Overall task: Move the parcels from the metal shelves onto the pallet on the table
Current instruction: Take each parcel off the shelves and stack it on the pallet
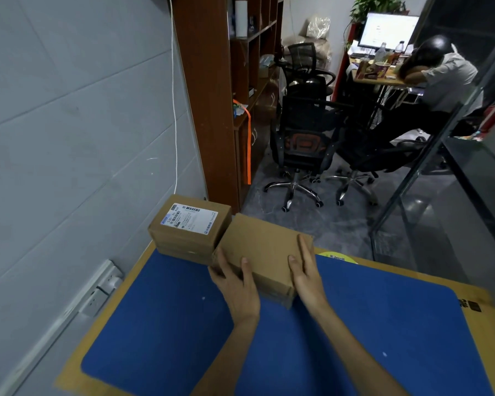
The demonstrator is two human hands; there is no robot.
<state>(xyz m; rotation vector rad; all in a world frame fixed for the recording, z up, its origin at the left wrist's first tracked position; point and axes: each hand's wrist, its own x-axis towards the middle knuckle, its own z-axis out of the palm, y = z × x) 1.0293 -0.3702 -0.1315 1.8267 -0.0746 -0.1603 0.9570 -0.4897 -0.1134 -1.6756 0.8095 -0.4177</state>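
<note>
At the far edge of the pallet, a plain box sits on the blue mat. Its left side touches a labelled box, which stands in the far left corner by the wall. The left hand grips the plain box's near left corner, thumb on top and fingers round the side. The right hand lies flat against the box's right side, fingers straight, thumb tip on the top edge. Office chairs stand beyond.
</note>
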